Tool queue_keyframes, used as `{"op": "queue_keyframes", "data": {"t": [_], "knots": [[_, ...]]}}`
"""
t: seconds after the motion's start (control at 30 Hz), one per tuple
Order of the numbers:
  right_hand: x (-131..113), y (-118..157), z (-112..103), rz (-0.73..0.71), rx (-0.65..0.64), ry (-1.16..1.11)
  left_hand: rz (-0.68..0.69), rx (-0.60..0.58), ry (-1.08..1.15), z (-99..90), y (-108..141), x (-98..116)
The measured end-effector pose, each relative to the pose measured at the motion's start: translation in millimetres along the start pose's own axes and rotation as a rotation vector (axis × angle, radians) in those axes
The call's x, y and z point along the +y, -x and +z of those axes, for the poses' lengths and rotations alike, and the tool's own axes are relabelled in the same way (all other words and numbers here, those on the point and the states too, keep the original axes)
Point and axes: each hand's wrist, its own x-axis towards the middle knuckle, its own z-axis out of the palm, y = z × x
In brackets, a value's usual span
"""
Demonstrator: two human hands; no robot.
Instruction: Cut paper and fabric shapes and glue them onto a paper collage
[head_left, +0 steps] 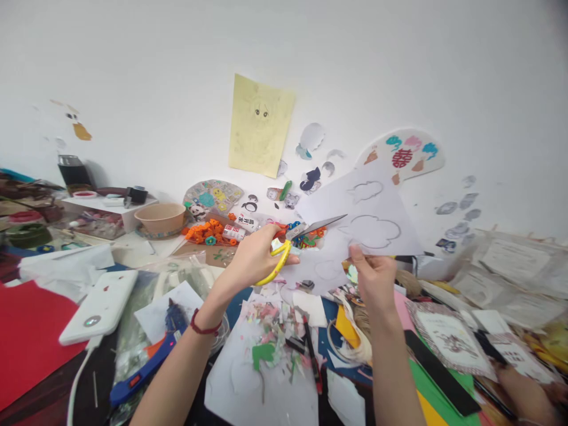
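Note:
My left hand, with a dark red cord at the wrist, is closed around the handles of a pair of scissors with a yellow loop and an orange-red one. The blade points right, against a white sheet of paper with pencilled cloud outlines. Pinched at its lower edge between thumb and fingers, the paper is held up by my right hand. Below my hands, colourful paper scraps lie on another white sheet, beside a black-and-red pen.
At left are a white power bank with a cable, a blue glue gun, red paper and a tan bowl. A yellow drawing hangs on the wall. Another person's hand is at lower right.

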Motion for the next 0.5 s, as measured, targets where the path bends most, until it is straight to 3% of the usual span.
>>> {"op": "queue_keyframes", "data": {"t": [0.23,0.5], "knots": [[4.8,-3.8,-7.2,-0.046,0.057,0.032,0.049,0.058,-0.065,-0.2,0.4,8.0],[10.4,-5.9,-7.3,-0.023,0.003,0.003,0.048,0.129,-0.126,3.6,-1.8,2.8]]}}
